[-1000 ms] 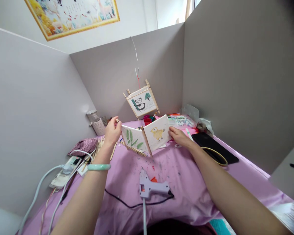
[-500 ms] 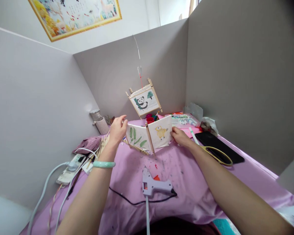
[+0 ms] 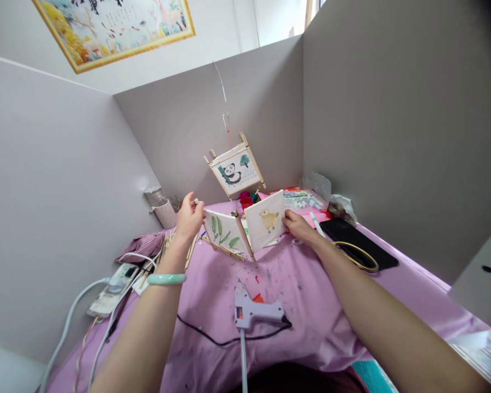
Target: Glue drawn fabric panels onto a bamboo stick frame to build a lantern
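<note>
Left hand (image 3: 188,219) and right hand (image 3: 297,226) each pinched an outer edge of the joined picture panels (image 3: 265,221), holding them upright mid-frame.

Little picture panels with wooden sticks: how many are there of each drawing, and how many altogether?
Panda panel, hanging: 1
Leaf panel, held by the left hand: 1
Chick panel, held by the right hand: 1
Total: 3

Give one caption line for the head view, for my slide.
Left hand and right hand hold joined painted panels behind a glue gun.
</note>
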Tool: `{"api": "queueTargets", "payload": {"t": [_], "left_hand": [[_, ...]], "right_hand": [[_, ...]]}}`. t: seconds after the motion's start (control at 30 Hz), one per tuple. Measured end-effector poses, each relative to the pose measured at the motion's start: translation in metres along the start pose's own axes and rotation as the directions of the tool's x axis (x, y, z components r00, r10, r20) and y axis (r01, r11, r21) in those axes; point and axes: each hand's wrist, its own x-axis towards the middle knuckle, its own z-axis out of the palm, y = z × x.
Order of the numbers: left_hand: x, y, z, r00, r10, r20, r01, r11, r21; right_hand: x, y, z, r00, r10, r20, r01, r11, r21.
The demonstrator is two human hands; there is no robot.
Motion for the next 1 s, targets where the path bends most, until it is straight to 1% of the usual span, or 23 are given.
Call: {"api": "queueTargets", "payload": {"t": [0.27,0.43,0.6,0.77,0.87,0.93,1.0], "left_hand": [[-0.001,0.007,-0.004,0.995,-0.1,-0.005,0.099,0.991,-0.09],[-0.007,0.014,-0.013,0.99,-0.134,-0.042,0.129,0.985,-0.116],[-0.03,0.014,-0.036,0.984,-0.17,-0.06,0.157,0.97,-0.185],[-0.066,0.0,-0.068,0.97,-0.233,-0.071,0.209,0.945,-0.253],[-0.089,-0.01,-0.084,0.942,-0.324,-0.082,0.287,0.91,-0.301],[-0.101,-0.018,-0.092,0.903,-0.42,-0.093,0.37,0.868,-0.331],[-0.109,-0.026,-0.098,0.852,-0.516,-0.093,0.458,0.818,-0.347]], "right_hand": [[0.004,0.003,-0.001,0.998,-0.06,0.002,0.06,0.998,-0.031],[0.0,-0.003,-0.003,0.994,-0.109,0.019,0.11,0.993,-0.052],[-0.009,-0.017,-0.004,0.989,-0.147,0.035,0.149,0.986,-0.078],[-0.013,-0.022,-0.003,0.987,-0.156,0.029,0.158,0.983,-0.092],[-0.015,-0.023,-0.003,0.988,-0.153,0.028,0.155,0.983,-0.1],[-0.016,-0.024,-0.002,0.989,-0.148,0.028,0.15,0.983,-0.109],[-0.017,-0.024,-0.001,0.989,-0.144,0.028,0.146,0.982,-0.122]]}}
